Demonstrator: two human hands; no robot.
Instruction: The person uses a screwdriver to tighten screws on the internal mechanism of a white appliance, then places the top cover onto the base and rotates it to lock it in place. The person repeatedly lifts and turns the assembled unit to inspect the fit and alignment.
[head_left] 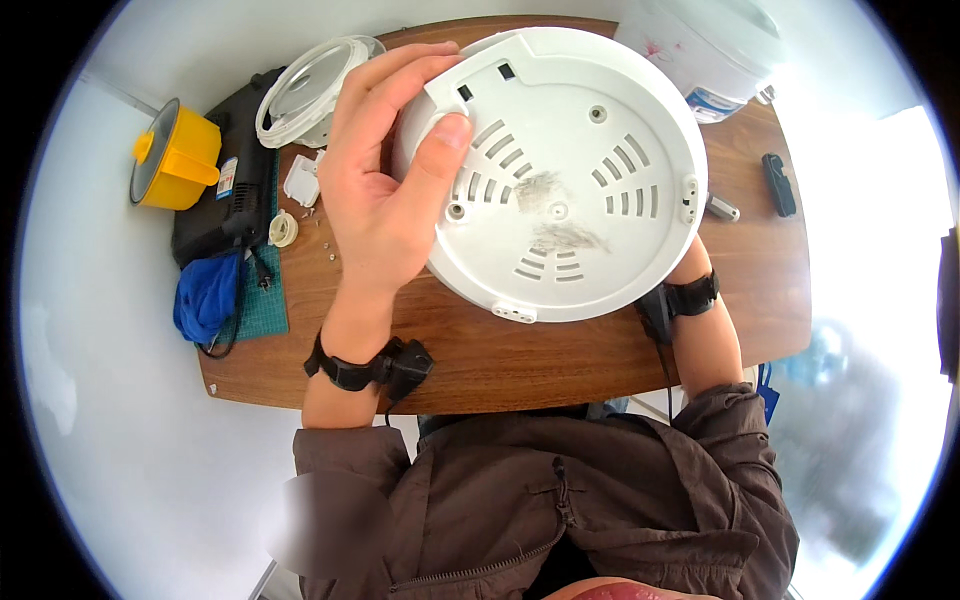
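Note:
A round white plastic appliance base [560,215] is held up over the table with its vented underside facing me. It has slotted vents, screw holes, small feet at the rim and grey scuffs near the middle. My left hand [385,190] grips its upper left edge, thumb on the underside and fingers behind the rim. Of my right hand [688,262], only the part by the wrist shows below the base's right edge; its fingers are hidden behind the base. Both wrists wear black straps with small black devices.
Left on the wooden table [480,365] are a white-rimmed clear lid [310,90], small white parts [301,182], screws, a black case [215,215], a yellow pot [190,150], blue cloth [207,298] and green mat [265,312]. Right are a white container [700,50] and black object [778,184].

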